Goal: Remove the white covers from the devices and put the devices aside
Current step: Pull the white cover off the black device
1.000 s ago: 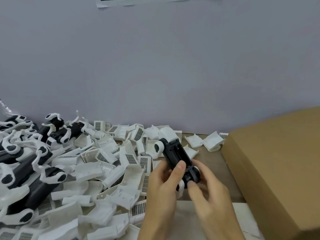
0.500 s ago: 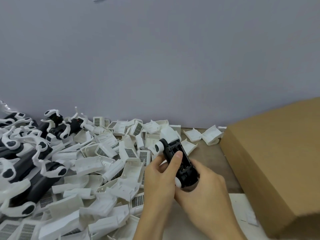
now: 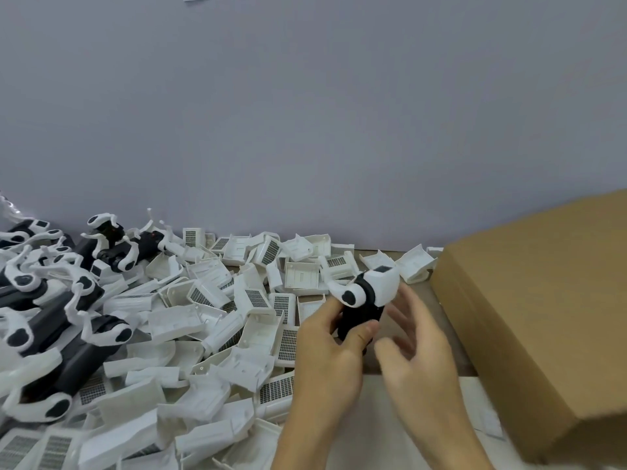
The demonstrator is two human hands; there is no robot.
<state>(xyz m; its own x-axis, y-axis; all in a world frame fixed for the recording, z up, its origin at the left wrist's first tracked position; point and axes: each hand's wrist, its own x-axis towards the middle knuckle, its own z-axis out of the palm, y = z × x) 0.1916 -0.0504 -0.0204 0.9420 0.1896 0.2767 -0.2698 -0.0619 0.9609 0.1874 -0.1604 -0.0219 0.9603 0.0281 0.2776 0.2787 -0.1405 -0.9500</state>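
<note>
Gripping a black device point(image 3: 360, 317) with thumb and fingers curled round its lower body, the left hand point(image 3: 330, 351) holds it upright above the table point(image 3: 448, 320), near the middle of the head view. A white cover point(image 3: 383, 283) still sits on the device's upper end. The right hand point(image 3: 420, 361), blurred, hovers just right of the device with fingers spread, grasping nothing. Loose white covers point(image 3: 210, 320) lie heaped to the left; stripped devices point(image 3: 51, 317) pile at far left. A cardboard box point(image 3: 536, 317) stands right.
</note>
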